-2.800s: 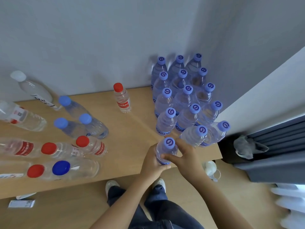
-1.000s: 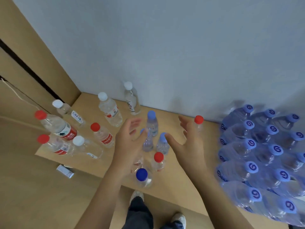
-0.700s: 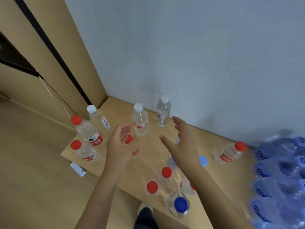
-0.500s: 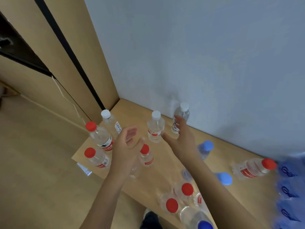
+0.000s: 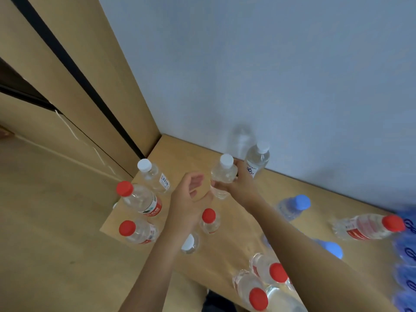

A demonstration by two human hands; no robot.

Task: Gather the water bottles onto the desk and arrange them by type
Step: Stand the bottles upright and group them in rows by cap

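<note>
Many water bottles stand on the wooden desk. My right hand is wrapped around a white-capped bottle near the wall. Just behind it stands another white-capped bottle. My left hand hovers open beside the held bottle, fingers apart. A third white-capped bottle stands at the desk's left end. Red-capped bottles stand to the left and below my hands. Blue-capped bottles stand to the right of my forearm.
A wooden cabinet rises left of the desk, and the grey wall runs behind it. A block of purple-capped bottles fills the right edge. More red-capped bottles stand near the front edge and right.
My view swung left, away from the purple-capped block. My right hand reached forward and closed around the white-capped bottle by the wall. The left hand stayed open nearby.
</note>
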